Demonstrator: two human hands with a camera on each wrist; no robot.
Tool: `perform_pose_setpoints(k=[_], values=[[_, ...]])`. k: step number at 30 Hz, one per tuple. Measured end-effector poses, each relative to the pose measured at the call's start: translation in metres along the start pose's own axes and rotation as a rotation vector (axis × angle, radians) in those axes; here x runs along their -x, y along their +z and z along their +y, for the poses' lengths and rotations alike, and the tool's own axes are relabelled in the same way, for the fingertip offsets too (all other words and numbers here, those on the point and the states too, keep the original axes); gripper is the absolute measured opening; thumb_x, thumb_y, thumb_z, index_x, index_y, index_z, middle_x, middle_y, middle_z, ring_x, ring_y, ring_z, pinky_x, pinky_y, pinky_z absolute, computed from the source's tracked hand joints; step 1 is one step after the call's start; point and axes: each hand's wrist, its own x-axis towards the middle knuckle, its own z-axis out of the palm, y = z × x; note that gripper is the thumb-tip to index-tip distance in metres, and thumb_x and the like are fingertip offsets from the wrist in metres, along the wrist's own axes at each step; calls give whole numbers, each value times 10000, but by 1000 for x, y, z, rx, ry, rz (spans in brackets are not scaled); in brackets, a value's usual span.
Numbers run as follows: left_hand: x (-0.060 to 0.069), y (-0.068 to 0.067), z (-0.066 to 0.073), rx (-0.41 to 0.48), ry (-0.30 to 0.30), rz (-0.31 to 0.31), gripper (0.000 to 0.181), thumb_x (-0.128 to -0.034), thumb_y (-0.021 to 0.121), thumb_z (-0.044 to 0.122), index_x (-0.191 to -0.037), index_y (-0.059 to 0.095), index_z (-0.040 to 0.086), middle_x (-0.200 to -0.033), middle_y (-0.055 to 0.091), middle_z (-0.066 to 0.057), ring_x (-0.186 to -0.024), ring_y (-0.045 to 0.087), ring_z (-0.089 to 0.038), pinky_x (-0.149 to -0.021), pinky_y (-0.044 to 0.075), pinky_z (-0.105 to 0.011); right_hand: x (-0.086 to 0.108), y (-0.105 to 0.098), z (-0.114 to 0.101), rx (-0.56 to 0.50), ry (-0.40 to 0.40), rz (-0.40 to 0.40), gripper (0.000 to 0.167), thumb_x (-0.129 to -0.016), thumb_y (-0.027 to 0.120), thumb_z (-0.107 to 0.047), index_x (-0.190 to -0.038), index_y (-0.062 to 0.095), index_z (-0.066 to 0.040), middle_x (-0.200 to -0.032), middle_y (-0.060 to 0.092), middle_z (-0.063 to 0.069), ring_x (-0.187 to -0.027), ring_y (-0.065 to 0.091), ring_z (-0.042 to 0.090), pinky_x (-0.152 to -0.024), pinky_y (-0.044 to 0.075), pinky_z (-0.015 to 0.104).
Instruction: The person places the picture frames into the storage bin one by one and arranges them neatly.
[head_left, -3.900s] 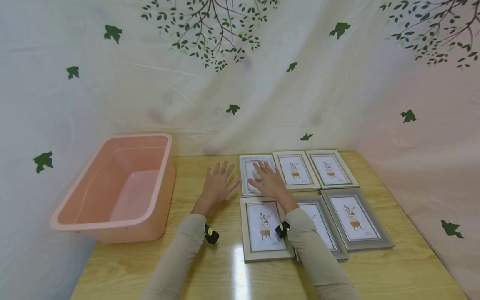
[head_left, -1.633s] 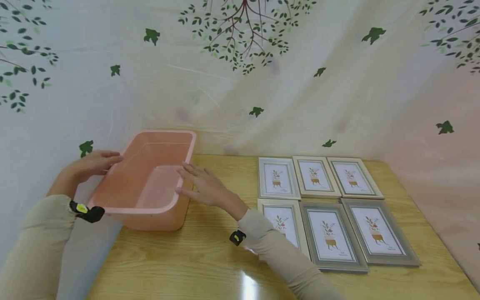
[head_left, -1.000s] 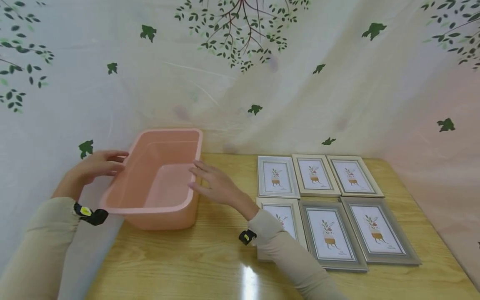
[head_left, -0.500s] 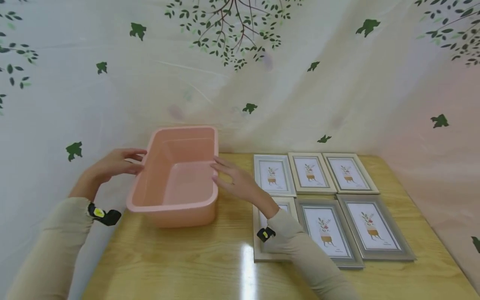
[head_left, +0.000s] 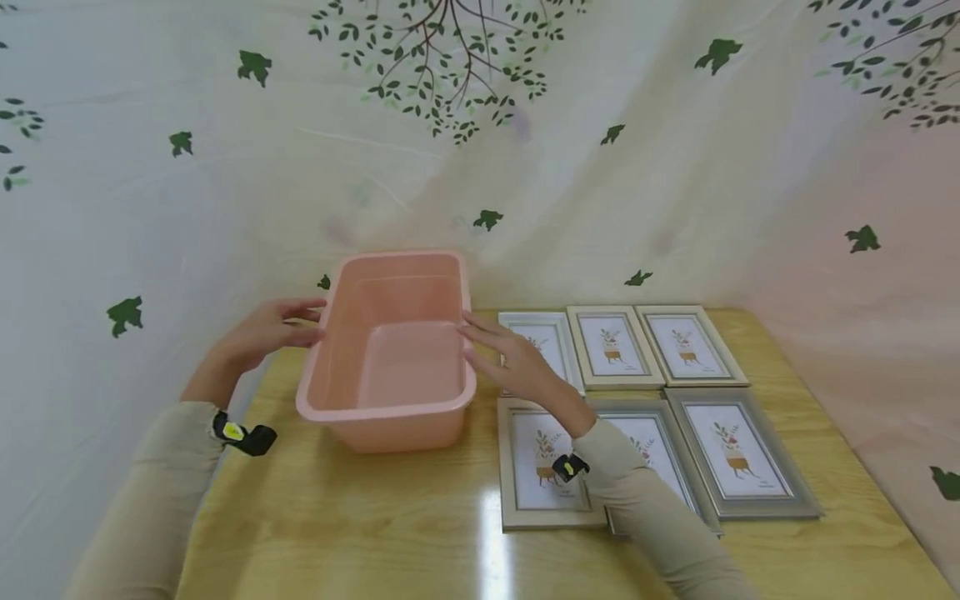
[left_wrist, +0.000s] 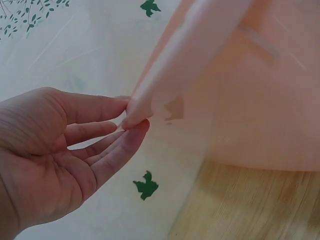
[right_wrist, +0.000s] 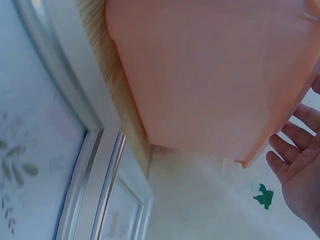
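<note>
A pink plastic basin (head_left: pixel 408 429) stands on the wooden table between my two hands. My left hand (head_left: pixel 258 337) holds the basin's left rim; in the left wrist view its fingers (left_wrist: pixel 115 157) lie on both sides of the rim's edge. My right hand (head_left: pixel 525 367) touches the right rim with nearly straight, spread fingers (right_wrist: pixel 299 134). Nothing is inside the basin. To the right lie several picture frames (head_left: pixel 731 450) in two rows, each with a potted-plant print. My right hand and forearm pass over some of them and partly hide them.
The wooden table (head_left: pixel 360 525) reaches to a pale cloth backdrop (head_left: pixel 420 183) printed with branches and green birds. Between the basin's right side and the nearest cream frame (head_left: pixel 551 517) only a narrow strip of table shows.
Both hands first hovered open near the frames, then went to the basin's two sides. The basin has since moved right, towards the frames, with both hands at its rim.
</note>
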Motion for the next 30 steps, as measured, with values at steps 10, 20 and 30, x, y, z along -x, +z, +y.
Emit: perform_pose_setpoints(k=[10,20,30], values=[[-15,19,-5,215,9,4,708,-989,682,180,-1592,330,59,-1521,445,-284,-1029,636,13,-893,577,-227,14,-17,16,16,-17,3,466,-1054,548,-323,-1491,540,-162,-1634,392,49,-1494,396,307,-1169,412,521],[-29,28,-8,398,-16,1,707,-1023,622,150,-1622,252,88,-1601,350,-255,-1078,621,24,-886,576,-193,17,-25,20,40,-14,5,454,-1039,592,-261,-1481,552,-166,-1624,407,51,-1484,408,319,-1168,409,532],[-35,27,4,348,-128,-1,682,-1036,568,107,-1631,233,108,-1601,376,-228,-1106,606,-54,-988,569,-311,17,-29,20,92,17,-46,480,-1060,544,-360,-1520,500,-228,-1649,363,-5,-1501,385,293,-1137,441,545]])
